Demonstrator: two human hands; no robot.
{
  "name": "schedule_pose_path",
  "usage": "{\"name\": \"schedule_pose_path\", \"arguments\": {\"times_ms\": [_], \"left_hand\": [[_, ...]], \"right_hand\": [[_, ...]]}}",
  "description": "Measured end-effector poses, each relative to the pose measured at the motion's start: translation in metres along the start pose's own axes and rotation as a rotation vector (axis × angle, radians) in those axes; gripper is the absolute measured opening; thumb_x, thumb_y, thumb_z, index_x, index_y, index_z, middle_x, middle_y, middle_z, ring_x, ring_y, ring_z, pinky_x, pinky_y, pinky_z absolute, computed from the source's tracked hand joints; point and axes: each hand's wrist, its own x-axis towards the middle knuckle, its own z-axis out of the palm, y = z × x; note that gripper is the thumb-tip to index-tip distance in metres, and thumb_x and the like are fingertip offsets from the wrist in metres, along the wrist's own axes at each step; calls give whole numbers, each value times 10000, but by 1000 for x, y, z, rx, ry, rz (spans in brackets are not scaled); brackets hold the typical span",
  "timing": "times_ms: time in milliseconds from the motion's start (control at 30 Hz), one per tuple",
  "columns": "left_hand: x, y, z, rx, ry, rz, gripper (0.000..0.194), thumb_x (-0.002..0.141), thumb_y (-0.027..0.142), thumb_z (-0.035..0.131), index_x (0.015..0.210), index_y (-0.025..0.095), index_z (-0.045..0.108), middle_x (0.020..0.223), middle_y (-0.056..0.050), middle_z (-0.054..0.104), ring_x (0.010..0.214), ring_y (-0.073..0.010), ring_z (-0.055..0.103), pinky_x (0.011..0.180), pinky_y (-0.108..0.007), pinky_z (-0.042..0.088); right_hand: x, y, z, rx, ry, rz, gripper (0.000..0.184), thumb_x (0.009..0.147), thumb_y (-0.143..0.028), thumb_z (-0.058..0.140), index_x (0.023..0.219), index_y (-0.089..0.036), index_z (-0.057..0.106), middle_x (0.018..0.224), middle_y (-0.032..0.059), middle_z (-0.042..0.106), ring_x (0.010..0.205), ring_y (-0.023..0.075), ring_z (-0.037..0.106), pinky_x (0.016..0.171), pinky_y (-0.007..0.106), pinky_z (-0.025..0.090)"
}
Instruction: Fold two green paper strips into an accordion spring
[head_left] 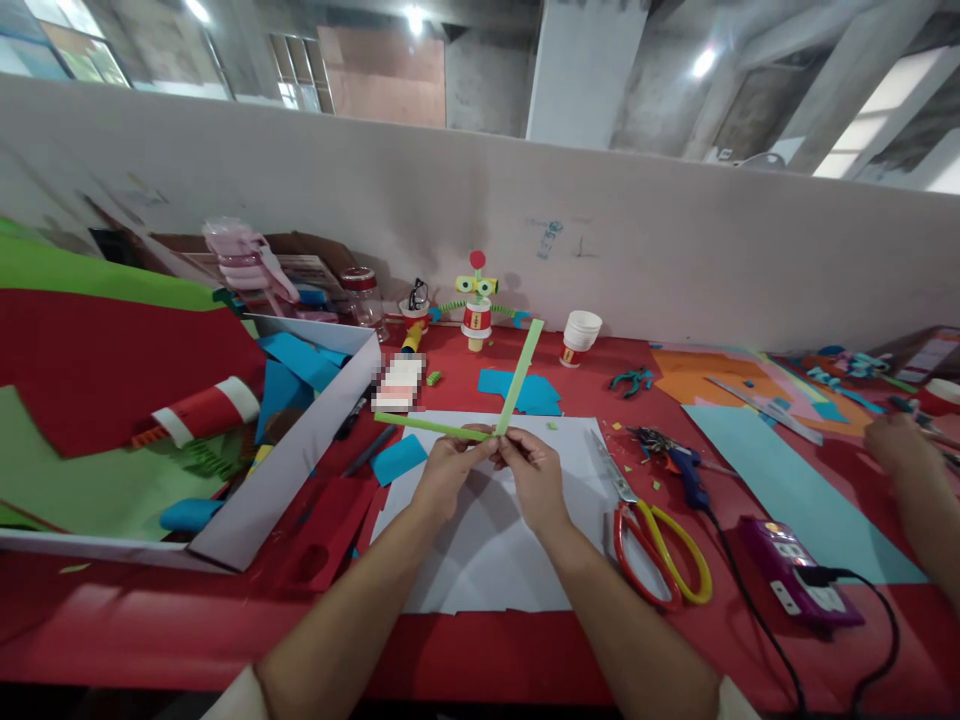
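Note:
Two light green paper strips [520, 378] meet at a corner between my fingertips, one pointing up and away, the other out to the left. My left hand [452, 468] pinches the strips near that corner. Close against it, my right hand [534, 477] pinches the same joint; the exact fold is hidden by the fingers. Both hands are above a sheet of white paper [495, 560]. Beyond them lies blue paper [536, 393], and a small blue piece [399, 459] rests by the left hand. Behind stands a paper-cup figure [477, 318] with green spring arms.
Large scissors [652, 550], a glue gun [686, 472] and a purple power strip [799, 575] with cords lie right. A white box [300, 450] of coloured paper is left. Stacked cups [580, 335] and pliers [631, 380] stand behind. Another person's hand [904, 450] reaches in at far right.

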Motion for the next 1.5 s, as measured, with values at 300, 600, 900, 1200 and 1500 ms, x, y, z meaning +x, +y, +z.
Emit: {"name": "schedule_pose_path", "arguments": {"times_ms": [300,600,900,1200,1500], "left_hand": [[-1,6,0,42,-82,35,124,674,268,715,632,159,674,589,-7,586,583,-132,526,638,-280,429],[1,7,0,-4,-66,16,150,653,279,723,608,151,659,554,0,575,551,-128,513,598,-279,418],[0,7,-3,-95,79,-87,188,546,285,785,587,142,671,562,-7,601,546,-124,517,570,-270,406],[0,9,-1,-257,67,-290,213,471,246,819,487,152,628,540,8,569,569,-101,502,588,-232,399],[-1,10,-6,-285,0,-330,158,521,194,810,609,141,689,615,1,600,594,-90,505,607,-218,415]], "right_hand": [[-1,-3,2,72,-12,24,131,745,-307,644,780,-203,716,622,-11,614,591,134,535,569,261,453],[0,0,0,88,-49,42,155,744,-338,654,749,-185,679,606,-11,603,560,123,544,546,254,460],[-2,2,1,-40,-118,-22,221,738,-310,674,927,-201,639,637,-38,577,542,107,537,519,229,438],[-7,-2,-2,-360,-41,-279,109,765,-247,647,857,-226,703,772,11,682,701,158,614,660,264,481],[-9,-8,-4,-376,-46,-340,143,788,-208,625,888,-249,719,715,-9,646,631,135,579,631,251,465]]}}
